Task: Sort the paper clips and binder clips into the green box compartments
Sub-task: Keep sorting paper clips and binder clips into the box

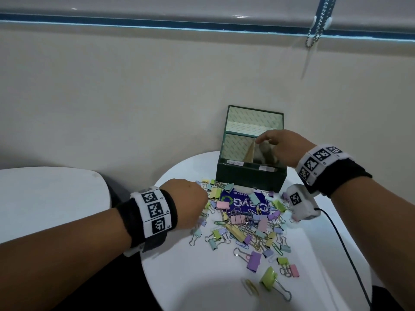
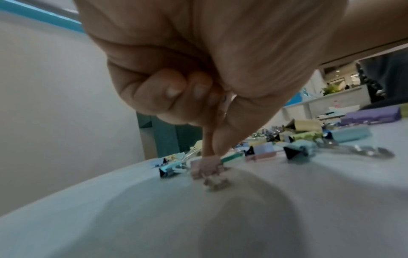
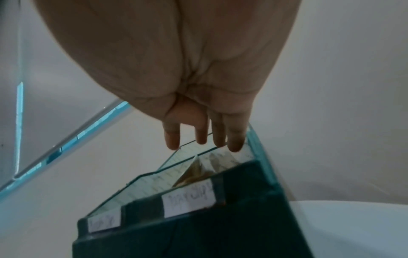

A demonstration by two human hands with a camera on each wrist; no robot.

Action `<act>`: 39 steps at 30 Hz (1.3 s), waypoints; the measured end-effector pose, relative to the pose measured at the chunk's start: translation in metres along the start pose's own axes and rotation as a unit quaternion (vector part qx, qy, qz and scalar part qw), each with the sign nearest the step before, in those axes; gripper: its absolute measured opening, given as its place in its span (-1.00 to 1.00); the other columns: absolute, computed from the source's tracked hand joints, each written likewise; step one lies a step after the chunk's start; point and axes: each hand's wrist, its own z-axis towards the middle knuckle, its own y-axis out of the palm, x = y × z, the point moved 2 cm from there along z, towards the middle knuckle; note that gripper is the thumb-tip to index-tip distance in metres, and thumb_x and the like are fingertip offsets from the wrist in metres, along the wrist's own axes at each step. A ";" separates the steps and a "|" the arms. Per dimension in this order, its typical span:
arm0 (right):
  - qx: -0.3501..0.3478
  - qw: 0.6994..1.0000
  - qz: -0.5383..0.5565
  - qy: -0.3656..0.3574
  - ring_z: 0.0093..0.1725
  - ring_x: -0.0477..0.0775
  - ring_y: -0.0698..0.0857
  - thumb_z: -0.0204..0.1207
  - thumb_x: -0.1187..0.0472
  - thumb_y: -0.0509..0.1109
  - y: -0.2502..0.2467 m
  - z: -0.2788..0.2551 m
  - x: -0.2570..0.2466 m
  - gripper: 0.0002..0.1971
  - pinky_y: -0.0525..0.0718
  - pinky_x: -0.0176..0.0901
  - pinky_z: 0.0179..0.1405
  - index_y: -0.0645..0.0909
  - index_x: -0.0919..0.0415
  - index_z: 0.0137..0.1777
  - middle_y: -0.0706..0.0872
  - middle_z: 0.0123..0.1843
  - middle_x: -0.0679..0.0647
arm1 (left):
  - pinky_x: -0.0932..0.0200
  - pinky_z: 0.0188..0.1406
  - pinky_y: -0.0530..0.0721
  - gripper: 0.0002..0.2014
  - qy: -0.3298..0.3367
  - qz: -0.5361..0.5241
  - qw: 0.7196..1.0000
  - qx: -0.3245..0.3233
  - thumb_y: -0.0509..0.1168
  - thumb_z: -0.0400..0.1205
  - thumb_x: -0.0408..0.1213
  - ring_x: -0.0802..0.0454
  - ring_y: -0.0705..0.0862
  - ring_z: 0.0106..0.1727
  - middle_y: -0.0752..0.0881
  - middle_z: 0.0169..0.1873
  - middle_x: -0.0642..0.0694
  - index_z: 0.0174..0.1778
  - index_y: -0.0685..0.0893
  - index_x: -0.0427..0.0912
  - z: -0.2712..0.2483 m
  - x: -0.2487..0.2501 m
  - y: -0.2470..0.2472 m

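Observation:
The green box (image 1: 251, 176) stands open at the table's back, its lid upright; a brown divider (image 1: 249, 151) splits it and white labels (image 3: 189, 200) mark the front. My right hand (image 1: 262, 147) hangs over the right compartment with straight fingers (image 3: 235, 139) pointing down and nothing visible in them. A pile of pastel binder clips and paper clips (image 1: 247, 221) lies in front of the box. My left hand (image 1: 190, 198) is at the pile's left edge. In the left wrist view its thumb and forefinger (image 2: 213, 150) pinch a small pale clip (image 2: 196, 167) on the table, blurred.
A blue printed card (image 1: 242, 204) lies under the pile. The round white table (image 1: 202, 277) ends close to the wall behind. A black cable (image 1: 343, 243) runs from the right wrist camera (image 1: 301, 203) across the table's right side. A second white table (image 1: 45, 191) stands to the left.

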 end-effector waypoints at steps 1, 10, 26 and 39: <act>0.023 1.000 0.012 -0.004 0.25 0.15 0.72 0.68 0.36 0.24 -0.002 -0.004 0.003 -0.65 0.61 -0.19 -0.17 0.68 -0.08 0.24 0.67 0.40 0.09 | 0.13 -0.28 0.56 -0.92 0.000 0.006 1.000 -0.004 0.27 0.61 -0.24 -0.02 0.59 -0.29 0.56 -0.38 0.02 -0.12 0.65 -0.13 0.000 0.002 -0.001; 0.029 0.999 -0.014 -0.036 -0.16 -0.19 0.51 0.60 0.47 0.19 0.016 -0.063 0.044 -0.67 0.36 -0.40 -0.22 0.62 0.01 0.02 0.50 -0.12 -0.18 | 0.17 -0.37 0.53 -0.87 -0.009 0.016 1.000 -0.014 0.20 0.62 -0.29 0.08 0.51 -0.43 0.59 -0.39 0.01 -0.14 0.66 -0.13 0.014 0.002 -0.004; -0.104 0.989 -0.098 -0.023 0.02 -0.09 0.68 0.62 0.13 0.41 0.064 -0.075 0.054 -0.87 0.70 -0.11 0.17 0.77 -0.10 0.02 0.71 -0.03 -0.17 | 0.17 -0.24 0.49 -0.77 0.049 -0.155 0.984 0.069 0.17 0.68 -0.10 0.01 0.57 -0.23 0.65 -0.27 -0.03 -0.21 0.62 -0.10 0.097 0.008 -0.105; -0.073 0.994 -0.081 -0.003 -0.05 -0.03 0.69 0.49 0.27 0.45 0.066 -0.075 0.060 -0.83 0.74 -0.13 0.02 0.67 -0.08 -0.09 0.68 -0.07 -0.14 | 0.05 0.29 0.63 -0.61 0.020 -0.182 0.976 0.115 0.28 0.66 -0.20 -0.15 0.65 0.29 0.69 0.30 -0.15 0.42 0.62 -0.18 0.152 0.047 -0.125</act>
